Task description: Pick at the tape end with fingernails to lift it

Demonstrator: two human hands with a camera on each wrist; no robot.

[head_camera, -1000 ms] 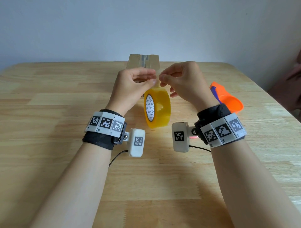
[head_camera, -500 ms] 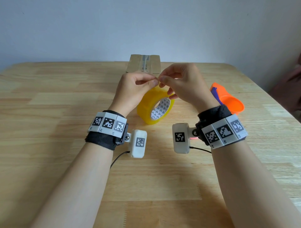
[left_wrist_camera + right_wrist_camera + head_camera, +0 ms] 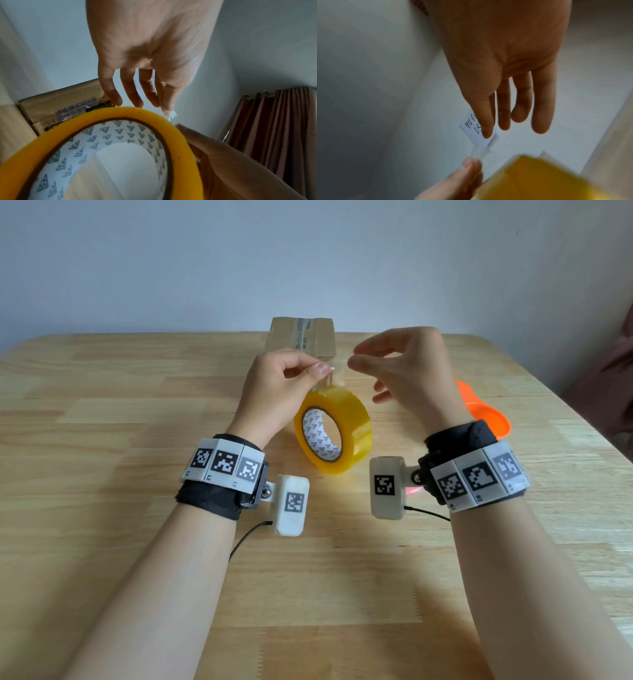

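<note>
- The left hand [image 3: 274, 385], centre of the head view, pinches the free end of the tape between thumb and forefinger; the clear strip [image 3: 331, 378] runs down from the pinch to the roll [image 3: 334, 431].
- The roll hangs just below the hands, tilted, in the middle of the frame. Whether its lower edge touches the table [image 3: 102, 440] I cannot tell.
- The right hand [image 3: 407, 371], right of centre, is loose, fingers spread and only lightly bent, holding nothing. Its fingertips are just beside the strip.
- Risks, as I judge them:
  - The roll's weight bears on one small pinch, so the end could slip out and snap back onto the roll.
  - A swinging roll could twist the strip, and the sticky side would cling to itself or to the fingers.
  - The right fingertips could brush the adhesive and get stuck or foul it.
- Materials and shapes:
  - The roll is a thick glossy amber ring around a white card core [image 3: 120, 136] printed with small grey triangles.
  - The strip is thin, clear and shiny.
  - Behind, at upper centre, lies a matte brown cardboard box [image 3: 301, 337], taped along its seam.
  - At the right edge is a smooth orange plastic thing [image 3: 486, 416], rounded and partly hidden by the wrist.
  - The table is pale jointed wood.
</note>
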